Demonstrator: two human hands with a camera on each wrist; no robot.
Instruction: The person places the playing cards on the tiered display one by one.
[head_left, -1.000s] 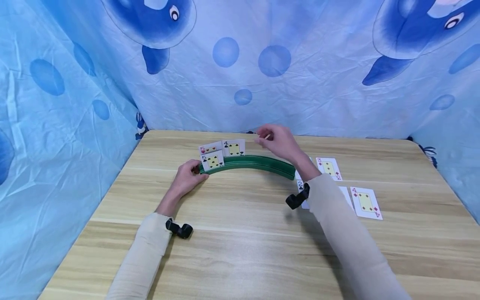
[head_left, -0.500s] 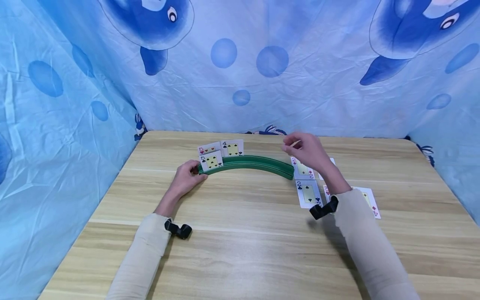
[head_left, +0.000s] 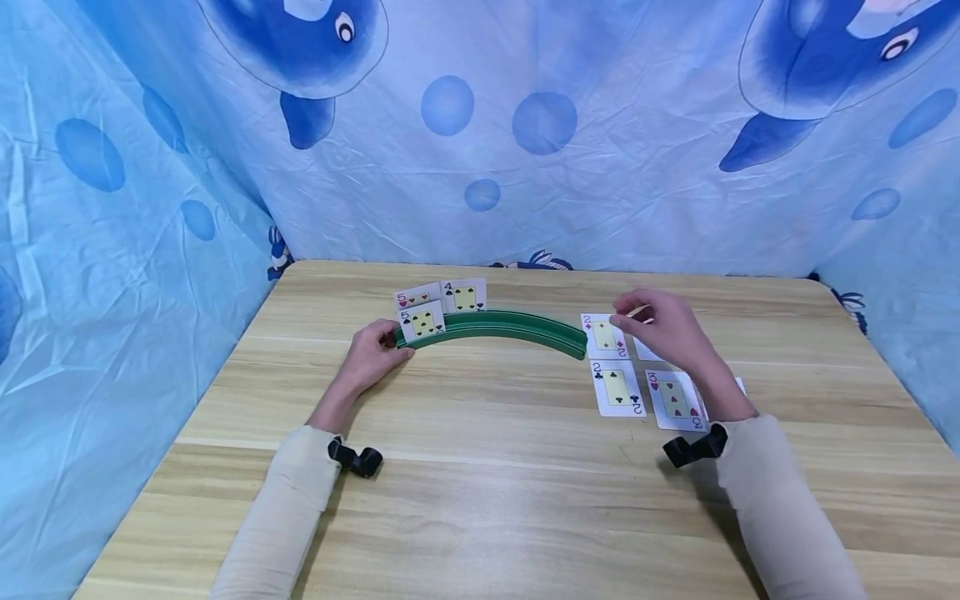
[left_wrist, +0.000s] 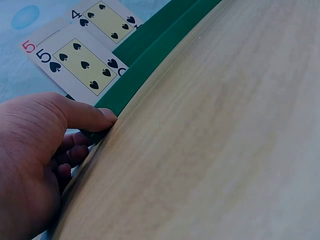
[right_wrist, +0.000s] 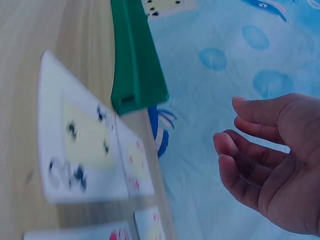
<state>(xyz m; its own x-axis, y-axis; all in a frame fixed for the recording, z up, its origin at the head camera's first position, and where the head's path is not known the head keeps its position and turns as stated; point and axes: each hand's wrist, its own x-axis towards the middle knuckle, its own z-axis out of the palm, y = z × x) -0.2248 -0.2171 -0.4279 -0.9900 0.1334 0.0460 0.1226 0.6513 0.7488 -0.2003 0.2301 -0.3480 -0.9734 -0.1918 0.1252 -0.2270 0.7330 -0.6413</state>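
Note:
My left hand (head_left: 371, 357) grips the left end of a curved green playing card holder (head_left: 517, 328), thumb on the front face, as the left wrist view shows. In the holder's left part stand a five of spades (left_wrist: 82, 67) in front, a five of hearts (head_left: 417, 297) behind it and a four of spades (head_left: 465, 295) beside that. My right hand (head_left: 663, 329) hovers over the cards at the right, fingers loosely bent. Nothing is between its fingers in the right wrist view. Below it lie a two of diamonds (head_left: 602, 337), a two of clubs (head_left: 617, 388) and a three of hearts (head_left: 675, 402).
Another card (head_left: 647, 352) is mostly hidden under the right hand, and one corner of a further card (head_left: 741, 385) shows behind the right wrist. The wooden table (head_left: 480, 500) meets a blue patterned curtain (head_left: 480, 133) at its back edge.
My right hand has moved right and somewhat nearer, from beside the four of spades to above the loose cards. The two of diamonds and two of clubs are now uncovered. The left hand stays put.

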